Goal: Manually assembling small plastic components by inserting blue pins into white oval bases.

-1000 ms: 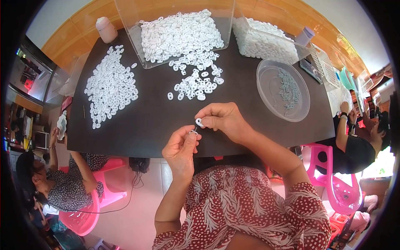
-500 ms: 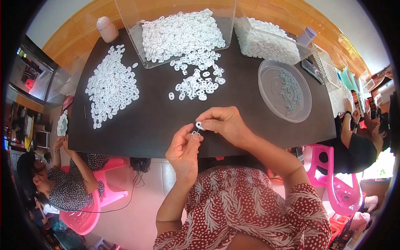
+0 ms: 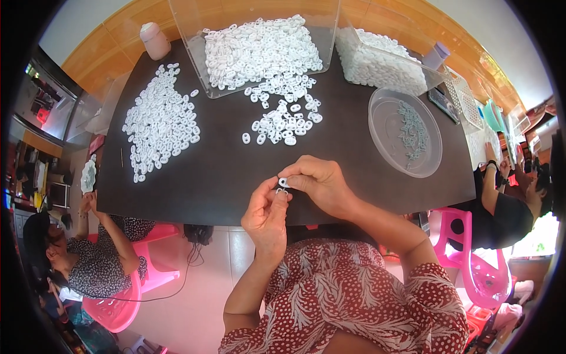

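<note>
Close to the table's near edge, my two hands meet fingertip to fingertip. My right hand [image 3: 321, 186] pinches a small white oval plastic piece with a hole [image 3: 283, 182] between thumb and forefinger. Just below it, my left hand [image 3: 265, 213] is closed on a small pale piece [image 3: 281, 191], with a thin part sticking up toward the white oval. Whether the two pieces touch is too small to tell. Beyond my hands lies a loose cluster of white two-holed oval pieces [image 3: 289, 124]. A larger heap of similar white pieces [image 3: 160, 127] spreads at the left.
A clear bin on its side [image 3: 207, 87] spills white pieces onto the dark table [image 3: 218, 171]. Another clear bin [image 3: 377, 79] stands right of it. A round clear tray [image 3: 386, 150] holds small grey-green pieces [image 3: 414, 133]. A pink bottle [image 3: 155, 42], a phone [image 3: 443, 105] and two co-workers flank the table.
The view has shifted slightly, so the table's things sit a little lower and to the right. My hands keep their pinch, with the white oval now more directly above the left fingertips.
</note>
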{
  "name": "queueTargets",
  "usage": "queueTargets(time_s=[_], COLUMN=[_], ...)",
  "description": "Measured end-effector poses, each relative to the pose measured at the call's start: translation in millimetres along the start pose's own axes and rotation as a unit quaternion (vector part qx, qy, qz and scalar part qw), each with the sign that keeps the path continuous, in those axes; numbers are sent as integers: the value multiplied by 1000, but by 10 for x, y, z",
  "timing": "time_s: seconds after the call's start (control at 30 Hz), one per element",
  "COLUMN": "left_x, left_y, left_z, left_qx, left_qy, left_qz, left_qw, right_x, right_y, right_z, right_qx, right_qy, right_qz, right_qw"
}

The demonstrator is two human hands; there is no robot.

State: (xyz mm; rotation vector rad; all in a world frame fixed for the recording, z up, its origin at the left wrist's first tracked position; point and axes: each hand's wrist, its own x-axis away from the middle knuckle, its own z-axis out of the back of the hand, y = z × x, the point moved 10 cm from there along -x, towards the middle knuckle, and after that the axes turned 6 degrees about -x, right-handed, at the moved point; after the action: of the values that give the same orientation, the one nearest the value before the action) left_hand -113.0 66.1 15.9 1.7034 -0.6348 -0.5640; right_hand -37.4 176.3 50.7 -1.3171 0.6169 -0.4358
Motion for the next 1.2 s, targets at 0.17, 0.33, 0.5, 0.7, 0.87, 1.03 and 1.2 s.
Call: queueTargets(time_s=[0.17,0.33,0.5,0.7,0.87,1.03,1.2], left_x=[18,20,13,1,8,30,38], left_y=[0,-18,-71,-45,-75,-27,-52], left_z=[11,3,-26,-101,-102,-166,-181], left_qx=[-15,3,23,81,112,118,130], left_qy=[28,28,11,11,32,31,27], left_qz=[-18,-15,2,38,48,59,73], left_qw=[999,1000,1000,996,992,991,989], right_x=[69,81,137,190,242,305,347], right_y=[214,105,-49,-183,-278,-345,-407], right_z=[-66,-70,-30,-26,39,74,100], right_qx=[-127,-27,65,105,86,120,156], right_qy=[0,-12,-7,-3,47,70,87], right_qz=[-120,-28,51,97,145,173,213], right_qw=[985,999,997,990,985,975,961])
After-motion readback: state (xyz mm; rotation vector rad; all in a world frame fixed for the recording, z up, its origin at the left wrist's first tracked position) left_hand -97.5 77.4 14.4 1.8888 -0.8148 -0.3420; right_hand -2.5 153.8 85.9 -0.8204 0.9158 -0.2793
